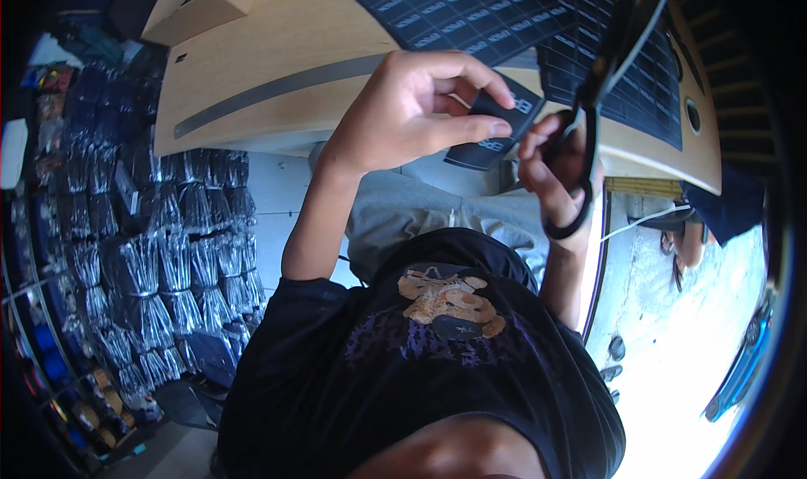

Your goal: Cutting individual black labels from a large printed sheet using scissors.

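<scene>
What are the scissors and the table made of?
The scissors look like dark metal blades with black plastic handles, smooth and slightly shiny. The table looks like light wood or a wood-look laminate: pale tan, flat, matte, with a grey strip along it. I can't tell which.

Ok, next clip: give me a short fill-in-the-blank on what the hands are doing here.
1. The right hand holds a pair of black ____.
2. The left hand pinches a small dark ____.
3. Sheets of dark labels lie on the ____ table.

Missing words: scissors; label; wooden
</scene>
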### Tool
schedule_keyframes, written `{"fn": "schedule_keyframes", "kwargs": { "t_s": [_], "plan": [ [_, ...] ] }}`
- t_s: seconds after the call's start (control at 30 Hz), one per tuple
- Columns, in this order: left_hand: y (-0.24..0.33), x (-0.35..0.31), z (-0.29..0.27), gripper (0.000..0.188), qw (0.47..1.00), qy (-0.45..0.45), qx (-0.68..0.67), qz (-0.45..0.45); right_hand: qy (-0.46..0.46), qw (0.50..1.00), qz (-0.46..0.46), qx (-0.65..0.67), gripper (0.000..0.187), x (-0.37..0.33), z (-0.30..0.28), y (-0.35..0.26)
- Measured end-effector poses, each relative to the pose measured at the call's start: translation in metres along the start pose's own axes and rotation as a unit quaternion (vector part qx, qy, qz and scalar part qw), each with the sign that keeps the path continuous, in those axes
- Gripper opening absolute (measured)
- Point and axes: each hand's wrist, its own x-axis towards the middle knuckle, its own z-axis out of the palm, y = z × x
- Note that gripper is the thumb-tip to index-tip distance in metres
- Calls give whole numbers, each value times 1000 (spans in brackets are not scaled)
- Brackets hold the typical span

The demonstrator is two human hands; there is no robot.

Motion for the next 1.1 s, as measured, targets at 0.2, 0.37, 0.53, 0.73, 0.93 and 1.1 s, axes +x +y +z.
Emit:
{"fn": "schedule_keyframes", "kwargs": {
  "t_s": [0.2,0.37,0.53,0.73,0.93,1.1],
  "plan": [
    [-14,-3,17,20,995,70,-67,3,51,999,10,15,23,8,5,0],
    [-17,-3,23,20,992,90,-89,-7,56,997,-12,-42,27,11,-3,4],
    [-18,-3,31,20,988,103,-113,-20,41,997,-16,-67,27,14,-5,14],
    [-21,-8,28,18,988,114,-108,6,55,998,12,-17,27,17,1,8],
    [-22,-8,27,19,987,110,-115,-5,14,998,-9,-57,28,17,-5,17],
    [-25,-12,38,24,985,148,-87,10,52,998,-24,-26,27,22,2,16]
  ]
}}
